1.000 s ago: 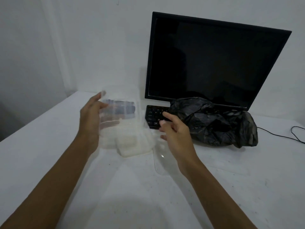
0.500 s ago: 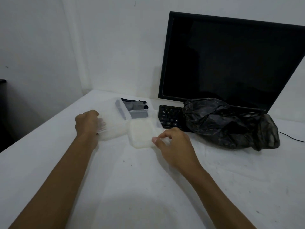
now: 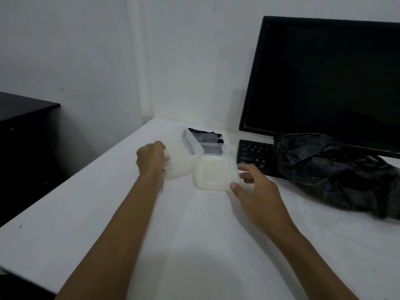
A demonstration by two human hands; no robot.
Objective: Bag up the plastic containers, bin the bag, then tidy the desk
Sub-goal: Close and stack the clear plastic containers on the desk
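Left hand point(image 3: 151, 158): fingers curled round near side of clear square plastic container point(image 3: 184, 156), standing near white desk's point(image 3: 108, 213) far left corner. Right hand point(image 3: 255, 189): thumb and fingers spread, touching translucent square plastic lid point(image 3: 213, 172) just beside container. Crumpled black plastic bag point(image 3: 333, 169): toward desk's far right edge.

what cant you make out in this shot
- Keyboard, head view: right part hidden under the black bag.
- Monitor: cut off by the right edge; its stand is hidden.
- Left hand: fingers hidden behind the hand, on the left container.
- Dark item behind the containers: too dim to identify.
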